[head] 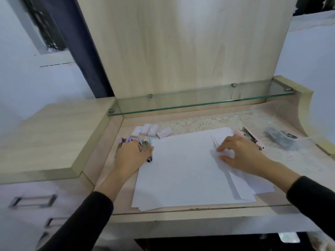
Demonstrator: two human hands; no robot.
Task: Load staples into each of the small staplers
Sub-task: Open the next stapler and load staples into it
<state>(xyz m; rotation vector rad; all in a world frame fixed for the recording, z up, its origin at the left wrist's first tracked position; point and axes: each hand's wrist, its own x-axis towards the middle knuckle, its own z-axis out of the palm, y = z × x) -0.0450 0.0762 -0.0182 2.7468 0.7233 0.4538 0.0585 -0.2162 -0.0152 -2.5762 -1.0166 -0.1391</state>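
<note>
Left of the paper stack, the left hand curled round the small staplers (a blurred cluster). The right hand rested relaxed on the stack, a pink stapler beside its far-right corner; staple boxes lay behind its far-left corner.

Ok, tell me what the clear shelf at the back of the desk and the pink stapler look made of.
The clear green-edged shelf looks like glossy glass: the wood shows through it. The pink stapler seems a smooth plastic shell over shiny silver metal, though blur leaves that open.
</note>
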